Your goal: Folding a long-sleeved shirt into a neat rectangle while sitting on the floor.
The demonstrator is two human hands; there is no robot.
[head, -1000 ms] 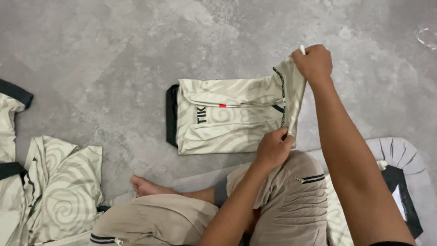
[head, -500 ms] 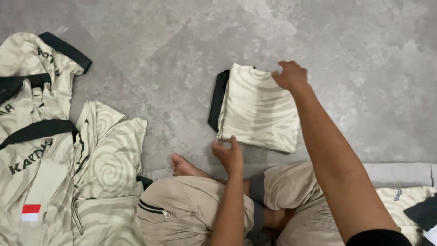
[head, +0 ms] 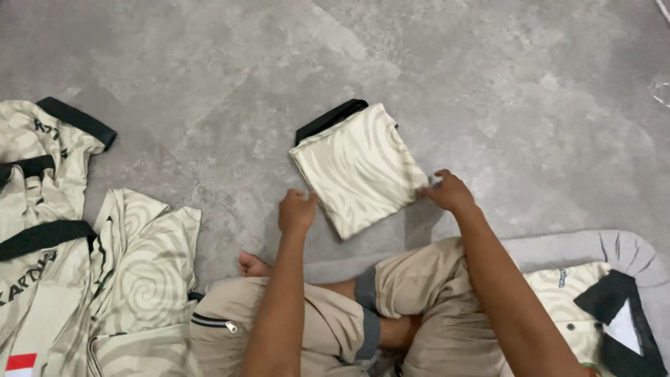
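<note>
- On the grey concrete floor (head: pixel 209 84), just ahead of the person's crossed legs, lies a folded cream shirt (head: pixel 357 166) with swirl print, a black collar edge showing at its far-left side.
- Left hand (head: pixel 297 211) pinches the shirt's near-left corner; right hand (head: pixel 452 191) grips its right edge, fingers curled onto the cloth.
- Judged soft, light and limp: it should sag unless lifted by two opposite edges or from underneath.
- Beyond the shirt the floor offers wide room; left of it, well apart, sits a pile of unfolded shirts (head: pixel 77 265), and near-right, a grey mat (head: pixel 614 246) bearing another garment.
</note>
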